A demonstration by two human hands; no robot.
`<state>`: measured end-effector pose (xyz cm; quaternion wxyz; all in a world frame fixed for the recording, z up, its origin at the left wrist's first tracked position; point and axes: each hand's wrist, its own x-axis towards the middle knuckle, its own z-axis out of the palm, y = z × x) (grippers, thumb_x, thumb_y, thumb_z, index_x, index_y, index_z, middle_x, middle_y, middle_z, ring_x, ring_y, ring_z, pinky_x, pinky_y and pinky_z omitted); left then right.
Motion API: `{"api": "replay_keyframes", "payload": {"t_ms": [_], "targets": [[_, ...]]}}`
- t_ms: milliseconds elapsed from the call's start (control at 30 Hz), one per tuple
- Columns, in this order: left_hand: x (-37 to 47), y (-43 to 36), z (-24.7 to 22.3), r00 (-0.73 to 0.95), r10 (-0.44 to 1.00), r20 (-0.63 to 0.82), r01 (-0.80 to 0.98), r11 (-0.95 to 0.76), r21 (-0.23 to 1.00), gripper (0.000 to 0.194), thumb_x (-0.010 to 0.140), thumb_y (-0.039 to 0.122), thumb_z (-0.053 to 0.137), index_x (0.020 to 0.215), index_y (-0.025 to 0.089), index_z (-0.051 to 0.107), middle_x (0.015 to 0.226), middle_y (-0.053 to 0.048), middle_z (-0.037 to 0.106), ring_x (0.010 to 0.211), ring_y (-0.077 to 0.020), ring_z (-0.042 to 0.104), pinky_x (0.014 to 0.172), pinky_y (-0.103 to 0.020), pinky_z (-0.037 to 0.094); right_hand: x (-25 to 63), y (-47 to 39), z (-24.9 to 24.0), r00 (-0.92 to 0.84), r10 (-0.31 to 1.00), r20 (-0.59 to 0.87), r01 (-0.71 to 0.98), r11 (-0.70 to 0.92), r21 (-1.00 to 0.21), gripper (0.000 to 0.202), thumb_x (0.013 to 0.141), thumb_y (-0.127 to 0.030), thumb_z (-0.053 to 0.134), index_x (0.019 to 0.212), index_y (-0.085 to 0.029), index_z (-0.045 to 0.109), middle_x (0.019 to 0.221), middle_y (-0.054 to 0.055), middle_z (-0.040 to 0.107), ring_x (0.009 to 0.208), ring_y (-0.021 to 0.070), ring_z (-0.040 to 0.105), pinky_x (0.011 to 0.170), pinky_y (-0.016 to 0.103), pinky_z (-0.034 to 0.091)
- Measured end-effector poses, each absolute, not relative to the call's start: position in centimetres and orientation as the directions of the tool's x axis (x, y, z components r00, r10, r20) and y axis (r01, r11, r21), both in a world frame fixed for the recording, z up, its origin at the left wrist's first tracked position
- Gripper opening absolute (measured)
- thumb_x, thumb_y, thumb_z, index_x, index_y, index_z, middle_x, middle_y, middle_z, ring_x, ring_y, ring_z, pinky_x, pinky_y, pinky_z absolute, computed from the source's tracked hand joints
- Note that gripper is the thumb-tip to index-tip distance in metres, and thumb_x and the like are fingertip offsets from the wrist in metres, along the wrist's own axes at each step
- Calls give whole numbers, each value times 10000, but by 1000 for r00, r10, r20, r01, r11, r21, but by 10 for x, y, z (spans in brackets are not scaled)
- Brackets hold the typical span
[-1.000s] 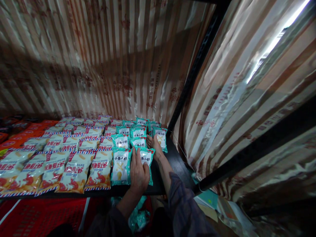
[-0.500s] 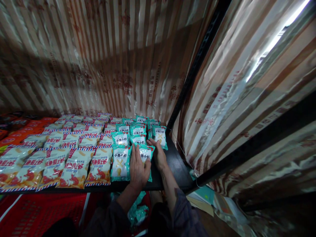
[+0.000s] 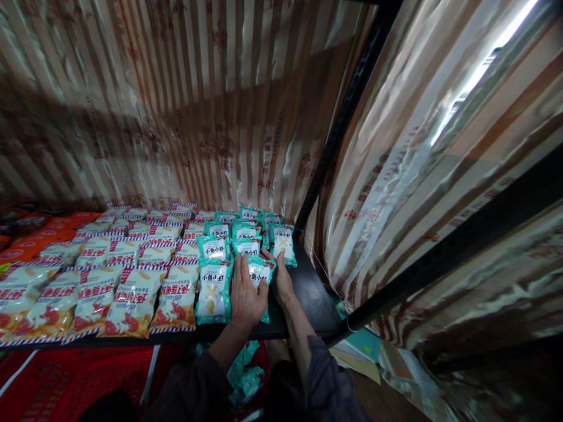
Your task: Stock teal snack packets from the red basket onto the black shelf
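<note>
My left hand (image 3: 248,290) lies with its fingers stretched out and thumb apart on a teal snack bag (image 3: 259,271) in the front row. Its palm and fingers cover much of that bag. To the right, my right hand (image 3: 281,282) has its thumb up and fingers extended toward the bags, fingertips partly hidden. Its thumb reaches the lower edge of another teal snack bag (image 3: 282,241) at the right. A fully visible teal bag (image 3: 213,293) stands left of my left hand, with several more teal bags (image 3: 214,248) in rows behind.
White and orange snack bags (image 3: 132,299) fill the black shelf (image 3: 303,308) to the left, with orange packets (image 3: 39,240) beyond. A red crate (image 3: 88,375) and loose teal bags (image 3: 250,381) sit below. A dark post (image 3: 338,123) and striped curtain (image 3: 197,117) border the shelf.
My right hand has shifted slightly, its thumb now raised and further from the fingers. My left hand stays on the front bag. The whole view has moved slightly.
</note>
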<state>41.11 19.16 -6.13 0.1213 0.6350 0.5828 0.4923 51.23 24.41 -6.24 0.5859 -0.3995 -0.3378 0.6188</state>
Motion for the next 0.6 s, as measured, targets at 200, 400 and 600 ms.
{"api": "replay_keyframes", "payload": {"t_ms": [200, 400, 600], "targets": [[411, 191, -62, -174, 856, 487, 635, -280, 720, 630, 830, 264, 429, 1391, 33, 261, 1464, -240, 286, 1382, -288, 240, 1099, -478, 276, 512, 250, -66, 65, 996, -69, -417, -36, -908, 611, 816, -685, 386, 1118, -231, 662, 1227, 43, 626, 1236, 260, 491, 1069, 434, 349], [409, 191, -59, -177, 858, 482, 623, -281, 730, 648, 818, 231, 449, 1404, 53, 239, 1479, -227, 263, 1384, -280, 236, 1100, -468, 279, 506, 266, -59, -18, 1000, 3, -387, -5, -922, 595, 811, -686, 401, 1083, -235, 678, 1164, 32, 664, 1262, 256, 464, 1071, 440, 339], [410, 187, -59, -166, 848, 503, 640, -296, 710, 615, 855, 240, 414, 1407, 41, 230, 1487, -237, 234, 1392, -279, 213, 1100, -464, 280, 509, 266, -67, 111, 993, 42, -333, 77, -940, 575, 786, -686, 447, 1055, -237, 687, 1171, 34, 660, 1194, 243, 529, 1086, 412, 314]]}}
